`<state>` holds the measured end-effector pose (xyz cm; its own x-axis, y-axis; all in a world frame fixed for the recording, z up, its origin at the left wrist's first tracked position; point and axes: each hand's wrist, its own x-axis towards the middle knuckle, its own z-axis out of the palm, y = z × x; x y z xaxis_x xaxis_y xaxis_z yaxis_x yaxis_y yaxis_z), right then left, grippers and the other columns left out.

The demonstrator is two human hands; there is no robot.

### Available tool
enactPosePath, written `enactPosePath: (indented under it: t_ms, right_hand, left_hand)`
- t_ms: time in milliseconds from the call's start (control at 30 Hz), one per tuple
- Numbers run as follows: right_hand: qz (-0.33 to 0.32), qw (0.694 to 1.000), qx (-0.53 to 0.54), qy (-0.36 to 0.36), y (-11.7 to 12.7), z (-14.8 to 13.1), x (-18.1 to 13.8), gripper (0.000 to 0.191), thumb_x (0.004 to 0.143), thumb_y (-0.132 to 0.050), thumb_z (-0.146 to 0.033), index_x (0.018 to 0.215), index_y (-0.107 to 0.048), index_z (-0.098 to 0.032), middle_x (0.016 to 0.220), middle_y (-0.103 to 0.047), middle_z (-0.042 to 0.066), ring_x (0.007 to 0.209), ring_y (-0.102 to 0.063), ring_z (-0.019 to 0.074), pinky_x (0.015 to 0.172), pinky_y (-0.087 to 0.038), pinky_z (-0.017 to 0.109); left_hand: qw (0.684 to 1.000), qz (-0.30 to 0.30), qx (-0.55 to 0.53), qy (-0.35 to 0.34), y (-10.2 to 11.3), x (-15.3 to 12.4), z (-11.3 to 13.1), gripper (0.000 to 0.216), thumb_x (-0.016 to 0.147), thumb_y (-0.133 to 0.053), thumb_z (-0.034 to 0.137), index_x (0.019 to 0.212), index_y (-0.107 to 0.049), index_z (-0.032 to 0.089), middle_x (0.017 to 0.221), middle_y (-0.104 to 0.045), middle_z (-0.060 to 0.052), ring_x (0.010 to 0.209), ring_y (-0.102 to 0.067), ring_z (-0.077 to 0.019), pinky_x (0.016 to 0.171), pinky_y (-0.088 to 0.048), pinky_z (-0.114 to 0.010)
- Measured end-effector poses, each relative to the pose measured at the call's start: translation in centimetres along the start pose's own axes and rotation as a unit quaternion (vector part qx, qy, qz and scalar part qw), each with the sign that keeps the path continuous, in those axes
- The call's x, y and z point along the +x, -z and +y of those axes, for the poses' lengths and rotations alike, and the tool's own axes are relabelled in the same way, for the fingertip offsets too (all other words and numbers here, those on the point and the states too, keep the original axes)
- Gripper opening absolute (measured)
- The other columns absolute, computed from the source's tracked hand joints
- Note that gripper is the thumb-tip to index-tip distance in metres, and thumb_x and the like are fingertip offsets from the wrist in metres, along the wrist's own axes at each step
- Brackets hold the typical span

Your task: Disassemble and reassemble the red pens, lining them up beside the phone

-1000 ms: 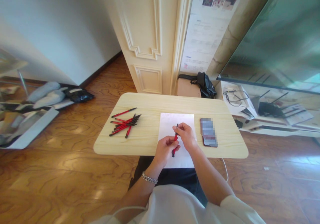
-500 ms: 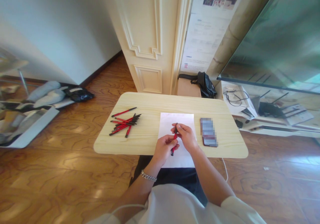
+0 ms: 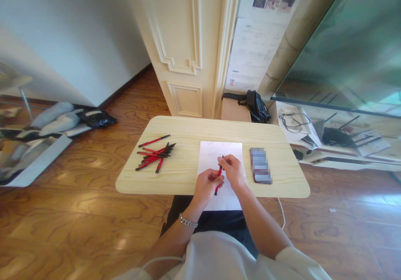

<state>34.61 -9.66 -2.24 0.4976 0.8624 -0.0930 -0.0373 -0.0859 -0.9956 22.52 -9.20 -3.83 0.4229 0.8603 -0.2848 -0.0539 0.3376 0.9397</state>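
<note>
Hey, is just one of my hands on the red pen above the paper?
No, your left hand and right hand both grip the red pen.

The left hand holds a red-and-black pen near its middle and the right hand pinches its upper part, both over a white sheet on a pale table; a pile of similar pens lies to the left, a single pen just beyond, and a phone right of the sheet

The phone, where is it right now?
In the head view, the phone lies on the right side of the table, just right of the white paper and the right hand holding the red pen.
</note>
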Motion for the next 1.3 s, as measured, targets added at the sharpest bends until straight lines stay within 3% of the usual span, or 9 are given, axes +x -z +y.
enactPosePath:
  t_ms: [133, 300, 500, 700, 833, 967, 1100, 1300]
  right_hand:
    - [-0.056, 0.997, 0.051, -0.017, 0.2, -0.6, -0.1, 0.036, 0.079, -0.054, -0.049, 0.091, -0.067, -0.018, 0.079, -0.068, 0.005, 0.069, -0.059, 0.0152, 0.060, -0.043, 0.027]
    - [0.014, 1.000, -0.009, 0.010, 0.0, 0.2, 0.1, 0.031, 0.072, -0.064, -0.047, 0.071, -0.064, -0.016, 0.066, -0.066, 0.004, 0.060, -0.056, 0.0146, 0.057, -0.041, 0.027]
    - [0.041, 0.997, -0.069, 0.020, -0.2, 1.1, 0.1, 0.032, 0.073, -0.063, -0.048, 0.069, -0.062, -0.016, 0.066, -0.065, 0.004, 0.060, -0.056, 0.0154, 0.056, -0.041, 0.027]
    - [-0.043, 0.998, -0.030, 0.028, 0.8, 0.5, -0.3, 0.038, 0.079, -0.056, -0.051, 0.097, -0.062, -0.018, 0.085, -0.067, 0.005, 0.073, -0.059, 0.0166, 0.062, -0.045, 0.028]
    - [-0.035, 0.998, -0.034, 0.038, 1.9, 1.2, -1.6, 0.034, 0.082, -0.054, -0.050, 0.092, -0.061, -0.019, 0.079, -0.064, 0.004, 0.069, -0.057, 0.0151, 0.059, -0.044, 0.027]
    - [-0.041, 0.998, 0.050, 0.016, 1.8, 1.7, -3.3, 0.030, 0.074, -0.067, -0.041, 0.094, -0.058, -0.020, 0.069, -0.059, -0.001, 0.056, -0.050, 0.0116, 0.051, -0.040, 0.025]
    - [0.006, 0.980, 0.197, -0.004, 0.6, 1.3, -3.9, 0.022, 0.076, -0.066, -0.036, 0.091, -0.060, -0.021, 0.071, -0.059, -0.001, 0.057, -0.050, 0.0105, 0.055, -0.042, 0.026]
    - [0.082, 0.941, 0.327, -0.029, 1.5, -0.5, -1.3, 0.019, 0.080, -0.060, -0.043, 0.086, -0.057, -0.024, 0.083, -0.062, 0.000, 0.073, -0.059, 0.0129, 0.065, -0.047, 0.027]
  left_hand:
    - [1.000, -0.024, -0.014, 0.002, 0.4, 0.2, 0.1, 0.025, 0.070, -0.070, 0.035, 0.082, -0.064, 0.013, 0.062, -0.067, -0.003, 0.055, -0.062, -0.0143, 0.054, -0.048, -0.025]
    - [0.999, 0.006, 0.035, -0.020, 0.3, 0.0, -0.3, 0.024, 0.069, -0.070, 0.035, 0.077, -0.064, 0.014, 0.059, -0.065, -0.002, 0.050, -0.059, -0.0125, 0.049, -0.044, -0.023]
    - [0.998, 0.011, 0.054, -0.031, 0.3, 0.0, -1.2, 0.023, 0.070, -0.069, 0.036, 0.077, -0.063, 0.015, 0.059, -0.065, -0.001, 0.049, -0.058, -0.0118, 0.047, -0.042, -0.022]
    - [0.999, -0.002, -0.045, -0.007, 0.2, 0.2, 0.5, 0.031, 0.068, -0.073, 0.037, 0.087, -0.063, 0.014, 0.070, -0.069, -0.005, 0.064, -0.065, -0.0168, 0.061, -0.050, -0.028]
    - [0.987, 0.014, -0.158, -0.010, 0.0, 0.6, 2.3, 0.036, 0.067, -0.075, 0.036, 0.092, -0.060, 0.015, 0.080, -0.070, -0.007, 0.080, -0.067, -0.0198, 0.075, -0.052, -0.035]
    - [0.976, 0.028, -0.215, -0.026, -0.5, 1.1, 2.9, 0.033, 0.065, -0.076, 0.036, 0.084, -0.060, 0.015, 0.084, -0.070, -0.008, 0.084, -0.066, -0.0190, 0.079, -0.051, -0.036]
    - [0.974, -0.001, -0.225, -0.015, -1.5, 1.0, 2.9, 0.032, 0.066, -0.076, 0.036, 0.084, -0.063, 0.013, 0.090, -0.071, -0.011, 0.086, -0.066, -0.0211, 0.079, -0.050, -0.036]
    - [0.990, -0.039, -0.131, -0.025, -1.7, 0.2, 2.6, 0.035, 0.068, -0.074, 0.033, 0.096, -0.068, 0.013, 0.100, -0.070, -0.011, 0.095, -0.064, -0.0226, 0.084, -0.048, -0.034]
